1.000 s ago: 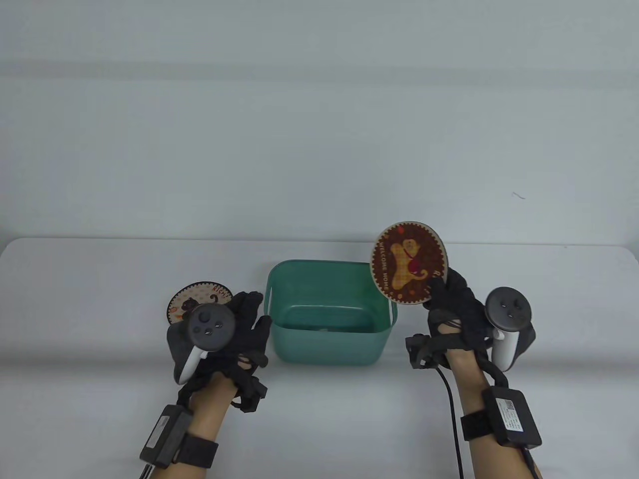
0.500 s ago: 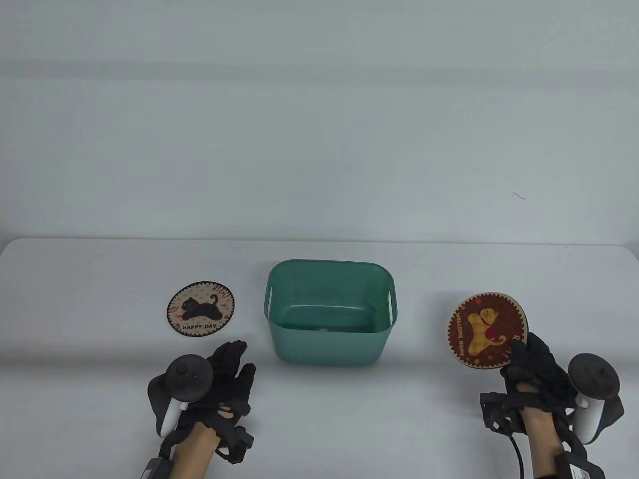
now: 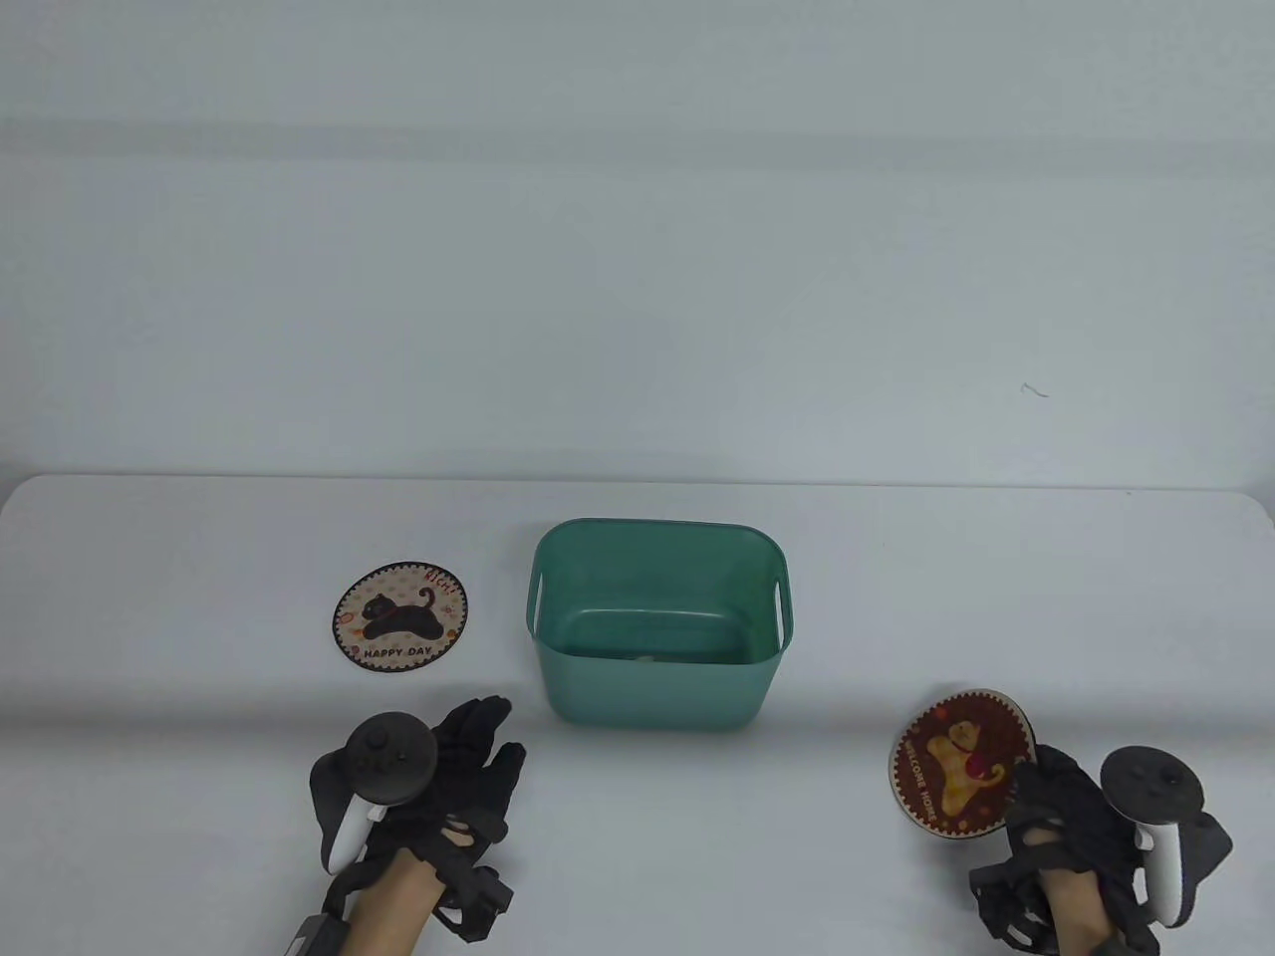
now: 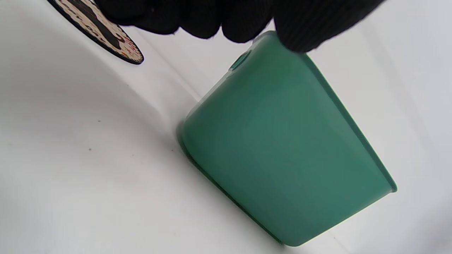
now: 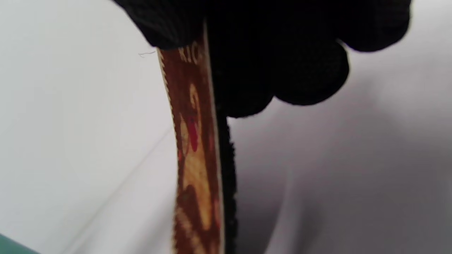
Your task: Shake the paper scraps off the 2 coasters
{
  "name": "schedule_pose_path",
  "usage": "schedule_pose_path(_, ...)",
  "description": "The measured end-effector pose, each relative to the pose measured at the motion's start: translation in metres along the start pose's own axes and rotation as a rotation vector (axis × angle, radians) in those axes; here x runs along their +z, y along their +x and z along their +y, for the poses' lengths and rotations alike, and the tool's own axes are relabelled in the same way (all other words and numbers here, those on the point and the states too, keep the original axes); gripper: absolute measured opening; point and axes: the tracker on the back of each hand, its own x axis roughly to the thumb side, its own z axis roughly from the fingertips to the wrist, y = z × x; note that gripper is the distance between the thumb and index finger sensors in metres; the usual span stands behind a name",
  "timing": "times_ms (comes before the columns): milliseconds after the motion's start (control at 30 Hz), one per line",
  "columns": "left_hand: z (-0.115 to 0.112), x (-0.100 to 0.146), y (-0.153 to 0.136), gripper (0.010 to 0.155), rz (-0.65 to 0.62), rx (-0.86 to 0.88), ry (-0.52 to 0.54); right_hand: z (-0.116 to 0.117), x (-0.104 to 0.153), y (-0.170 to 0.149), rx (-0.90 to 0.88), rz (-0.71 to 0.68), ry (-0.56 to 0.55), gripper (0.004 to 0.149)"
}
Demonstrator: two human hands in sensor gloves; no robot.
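A cream coaster with a black cat [image 3: 399,618] lies flat on the white table, left of the green bin; its edge shows in the left wrist view as the cream coaster [image 4: 106,37]. My left hand [image 3: 468,767] hovers below it, fingers relaxed, holding nothing. A brown coaster with a yellow cat [image 3: 958,765] is pinched at its lower right edge by my right hand [image 3: 1046,797] near the table's front right. In the right wrist view the brown coaster [image 5: 192,148] appears edge-on under my fingers [image 5: 303,70]. No paper scraps show on either coaster.
A green plastic bin [image 3: 657,687] stands at the table's middle, between the two coasters, with a small pale scrap on its floor. The bin's outer wall [image 4: 282,148] fills much of the left wrist view. A grey wall rises behind the table.
My right hand carried the brown coaster from above the bin's right rim down to the front right. My left hand left the cream coaster and drew back toward the front edge.
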Motion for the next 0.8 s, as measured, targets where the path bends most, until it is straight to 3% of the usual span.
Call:
schedule_pose_path(333, -0.017, 0.000, 0.001, 0.061, 0.007, -0.046, -0.065, 0.011, -0.004, -0.019, 0.254, 0.054, -0.068, 0.045)
schedule_pose_path(567, -0.021, 0.001, 0.000, 0.061, 0.018, -0.065, -0.077, 0.011, -0.001, -0.016, 0.346, 0.064, -0.155, 0.063)
schedule_pose_path(800, -0.020, 0.000, 0.000, 0.061, 0.025, -0.056, -0.074, 0.007, 0.010, 0.013, 0.320, -0.095, -0.226, 0.063)
